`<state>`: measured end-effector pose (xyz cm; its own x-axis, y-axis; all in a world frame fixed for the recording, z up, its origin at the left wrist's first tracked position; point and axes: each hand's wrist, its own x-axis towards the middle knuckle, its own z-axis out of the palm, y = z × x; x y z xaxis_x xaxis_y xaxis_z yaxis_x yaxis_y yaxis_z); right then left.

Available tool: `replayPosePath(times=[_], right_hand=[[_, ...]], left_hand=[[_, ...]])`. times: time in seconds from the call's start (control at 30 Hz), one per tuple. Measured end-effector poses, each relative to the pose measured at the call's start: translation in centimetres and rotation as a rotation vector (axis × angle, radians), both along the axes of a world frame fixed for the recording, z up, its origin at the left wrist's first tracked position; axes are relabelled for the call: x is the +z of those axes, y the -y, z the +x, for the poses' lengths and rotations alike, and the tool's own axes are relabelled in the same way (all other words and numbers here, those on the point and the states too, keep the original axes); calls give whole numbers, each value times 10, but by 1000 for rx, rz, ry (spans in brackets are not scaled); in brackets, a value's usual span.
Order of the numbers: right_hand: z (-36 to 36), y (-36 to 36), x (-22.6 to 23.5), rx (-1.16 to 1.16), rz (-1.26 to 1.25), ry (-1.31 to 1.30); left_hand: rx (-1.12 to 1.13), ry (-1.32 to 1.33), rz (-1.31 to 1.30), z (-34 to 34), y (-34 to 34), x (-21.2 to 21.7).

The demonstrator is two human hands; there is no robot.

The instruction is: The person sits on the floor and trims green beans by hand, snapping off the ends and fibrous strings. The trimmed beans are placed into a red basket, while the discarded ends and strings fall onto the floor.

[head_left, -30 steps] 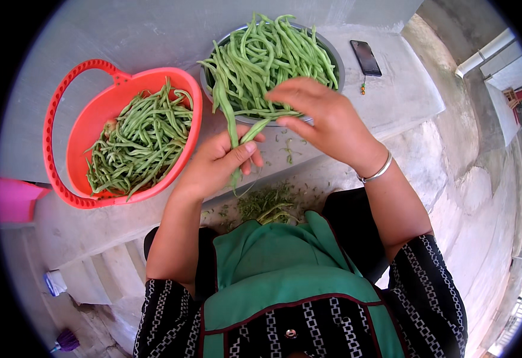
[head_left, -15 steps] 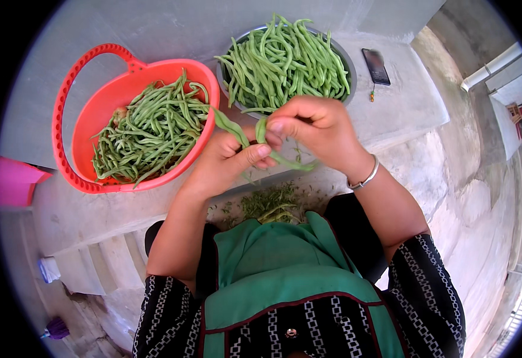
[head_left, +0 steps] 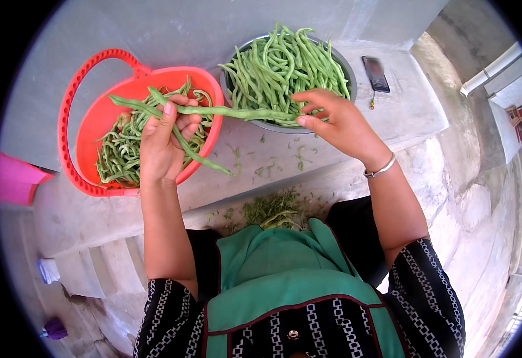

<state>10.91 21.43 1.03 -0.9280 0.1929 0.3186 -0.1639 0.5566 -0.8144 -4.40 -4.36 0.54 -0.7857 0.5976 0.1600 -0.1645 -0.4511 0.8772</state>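
My left hand [head_left: 166, 140], over the red plastic basket [head_left: 216, 95], is closed round green beans. One long green bean [head_left: 237, 112] stretches level from it toward my right hand. Another green bean [head_left: 204, 157] crosses my left palm, its end hanging past the basket's rim. My right hand [head_left: 335, 122] is at the near side of the metal bowl [head_left: 353, 77], thumb and fingers at the long bean's far tip; the exact grip there is partly hidden. Heaped in the bowl are green beans [head_left: 288, 68]. Duller, thinner beans [head_left: 120, 158] lie in the basket.
Basket and bowl stand on a concrete ledge [head_left: 392, 119] against a grey wall. A dark phone [head_left: 375, 73] with a beaded charm lies right of the bowl. Bean scraps [head_left: 273, 209] are piled below the ledge's front edge. A pink container [head_left: 19, 179] stands at far left.
My hands have moved apart: the left went left over the basket with the beans, the right went slightly right to the bowl. The long bean now lies stretched between them.
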Motion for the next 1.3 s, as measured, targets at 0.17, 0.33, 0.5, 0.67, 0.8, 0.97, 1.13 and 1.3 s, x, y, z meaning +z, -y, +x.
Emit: replayPosePath(times=[0.17, 0.33, 0.5, 0.67, 0.8, 0.97, 1.13, 1.3], right_hand=[[-2, 0, -3, 112, 7, 161], [12, -1, 31, 29, 367, -210], [34, 5, 55, 125, 498, -304], [48, 7, 68, 91, 647, -258], [61, -2, 75, 150, 621, -197], [75, 2, 85, 251, 455, -160], [70, -2, 79, 289, 483, -92], [44, 7, 52, 305, 586, -89]], left_hand=[[35, -3, -22, 0, 0, 0], [459, -207, -310, 9, 7, 27], [447, -624, -635, 49, 6, 49], [453, -1091, -735, 72, -17, 47], [447, -1013, -906, 80, -12, 59], [410, -1017, -928, 75, -9, 59], [364, -941, -941, 70, -9, 56], [-91, -841, -718, 78, -26, 37]])
